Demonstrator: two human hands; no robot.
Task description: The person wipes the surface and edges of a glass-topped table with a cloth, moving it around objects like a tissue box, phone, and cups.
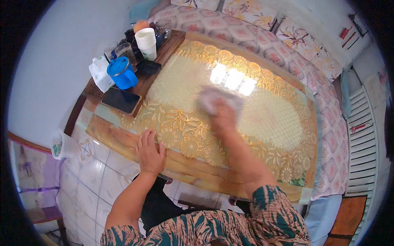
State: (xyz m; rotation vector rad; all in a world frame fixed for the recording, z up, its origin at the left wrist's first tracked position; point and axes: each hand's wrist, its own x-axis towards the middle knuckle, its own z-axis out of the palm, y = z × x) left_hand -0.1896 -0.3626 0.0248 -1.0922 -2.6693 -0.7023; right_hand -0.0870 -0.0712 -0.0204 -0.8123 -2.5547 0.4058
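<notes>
My right hand (223, 117) presses a pale pinkish-grey cloth (210, 98) onto the middle of a table (184, 162). Both are blurred by motion. Gold lace with flowers and leaves patterns the tabletop, which has a glossy, see-through covering. Flat on the table's near edge, left of the middle, lies my left hand (151, 152), fingers stretched out and nothing in it.
A wooden tray (91, 91) at the far left bears a blue lidded mug (120, 71), a stack of paper cups (146, 43), a dark phone (121, 101), tissues (100, 73) and glasses. A cushioned floral sofa (334, 151) borders the table's far and right sides.
</notes>
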